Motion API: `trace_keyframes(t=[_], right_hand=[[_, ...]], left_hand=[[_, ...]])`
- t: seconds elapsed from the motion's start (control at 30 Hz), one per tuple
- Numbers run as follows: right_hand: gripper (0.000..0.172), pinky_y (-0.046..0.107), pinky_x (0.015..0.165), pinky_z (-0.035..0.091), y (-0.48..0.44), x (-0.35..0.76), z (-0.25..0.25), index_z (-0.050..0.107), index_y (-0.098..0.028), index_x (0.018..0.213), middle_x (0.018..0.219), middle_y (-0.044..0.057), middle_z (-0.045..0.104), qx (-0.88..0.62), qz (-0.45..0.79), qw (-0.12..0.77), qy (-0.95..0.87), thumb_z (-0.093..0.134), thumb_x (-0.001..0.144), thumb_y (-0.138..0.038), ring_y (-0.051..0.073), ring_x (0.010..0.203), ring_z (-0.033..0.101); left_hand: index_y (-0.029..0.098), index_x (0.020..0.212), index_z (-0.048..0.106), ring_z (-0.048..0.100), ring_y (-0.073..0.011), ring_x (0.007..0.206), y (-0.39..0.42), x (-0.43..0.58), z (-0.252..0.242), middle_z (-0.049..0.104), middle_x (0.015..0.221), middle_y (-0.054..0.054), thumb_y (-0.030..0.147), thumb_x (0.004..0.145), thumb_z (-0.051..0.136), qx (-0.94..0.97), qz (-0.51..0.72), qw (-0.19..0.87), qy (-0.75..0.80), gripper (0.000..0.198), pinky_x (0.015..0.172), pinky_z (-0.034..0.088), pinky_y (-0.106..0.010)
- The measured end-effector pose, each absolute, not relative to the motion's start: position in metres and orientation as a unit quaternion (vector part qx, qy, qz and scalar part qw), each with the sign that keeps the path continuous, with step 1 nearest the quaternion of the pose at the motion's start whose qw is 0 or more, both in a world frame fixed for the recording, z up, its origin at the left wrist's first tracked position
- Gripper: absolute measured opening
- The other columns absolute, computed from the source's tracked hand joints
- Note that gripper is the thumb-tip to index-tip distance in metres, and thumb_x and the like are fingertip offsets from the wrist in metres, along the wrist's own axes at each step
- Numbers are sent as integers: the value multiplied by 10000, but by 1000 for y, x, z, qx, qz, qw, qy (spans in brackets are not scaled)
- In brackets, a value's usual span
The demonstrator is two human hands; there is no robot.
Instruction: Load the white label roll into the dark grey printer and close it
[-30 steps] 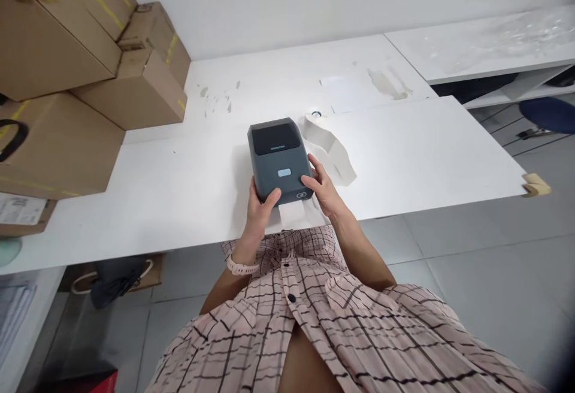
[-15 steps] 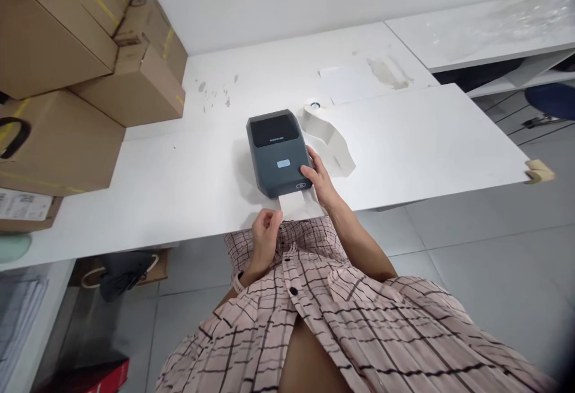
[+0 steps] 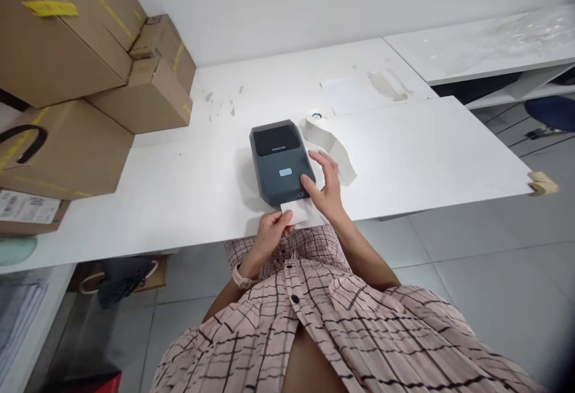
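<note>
A dark grey label printer (image 3: 279,160) sits near the front edge of the white table (image 3: 179,195). A white label (image 3: 294,211) sticks out of its front slot. My left hand (image 3: 269,232) pinches the left side of that label between thumb and fingers. My right hand (image 3: 326,184) rests at the printer's front right corner with its fingers spread, the thumb by the small button there. A white strip of label stock (image 3: 330,144) runs from a roll behind the printer along its right side.
Several taped cardboard boxes (image 3: 67,87) are stacked at the table's left end. A white shelf unit (image 3: 485,51) stands at the right, with a blue chair (image 3: 550,114) beyond it. A bag (image 3: 121,273) lies on the tiled floor under the table.
My left hand left the printer's front left corner, dropped to the table edge and closed on the label. My right hand shifted slightly at the printer's right corner and spread its fingers.
</note>
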State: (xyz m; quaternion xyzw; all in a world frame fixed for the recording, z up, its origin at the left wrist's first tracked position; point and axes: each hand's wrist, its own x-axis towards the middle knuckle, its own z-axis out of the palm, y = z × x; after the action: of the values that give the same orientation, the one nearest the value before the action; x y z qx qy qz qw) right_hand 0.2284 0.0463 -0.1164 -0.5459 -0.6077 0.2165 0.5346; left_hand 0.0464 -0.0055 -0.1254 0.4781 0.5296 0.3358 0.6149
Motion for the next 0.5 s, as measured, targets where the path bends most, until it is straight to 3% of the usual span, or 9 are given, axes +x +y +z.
trace_keyframes(t=[0.1,0.2,0.3,0.4,0.5], right_hand=[[292,543,1273,273,42,226,-99,613,-306,1298,1209,35,775,-502,69,466,-725,554,1017,-357,273,1415,538],[266,516,1265,243,44,216,-91,606,-285,1285,1124,17,802,-468,8,405,-785,560,1026,-326,260,1291,634],[165,496,1239,258,44,205,-91,640,-258,1167,1096,31,801,-469,-24,393,-790,554,1037,-314,240,1147,696],[174,521,1225,299,38,205,-95,652,-257,1143,1115,49,786,-474,29,423,-772,581,1030,-369,253,1159,692],[342,507,1191,409,30,215,-106,606,-280,1317,1367,92,692,-509,163,521,-666,552,1036,-467,268,1340,605]], left_hand=[[176,661,672,512,-118,508,-9,28,-136,621,599,-17,670,879,612,496,355,581,539,543,518,399,-269],[194,791,714,563,-137,587,-8,13,-139,656,689,-19,608,926,585,480,444,475,589,455,566,455,-273],[225,1115,728,698,-204,993,1,13,-131,756,1124,-82,558,954,598,485,513,370,604,392,833,560,-321],[263,1457,572,557,-266,1410,10,27,-120,563,1561,-110,557,982,579,501,528,383,569,559,1129,490,-397],[278,1573,452,404,-281,1556,12,42,-112,423,1684,-96,574,997,548,490,531,430,541,655,1244,405,-413]])
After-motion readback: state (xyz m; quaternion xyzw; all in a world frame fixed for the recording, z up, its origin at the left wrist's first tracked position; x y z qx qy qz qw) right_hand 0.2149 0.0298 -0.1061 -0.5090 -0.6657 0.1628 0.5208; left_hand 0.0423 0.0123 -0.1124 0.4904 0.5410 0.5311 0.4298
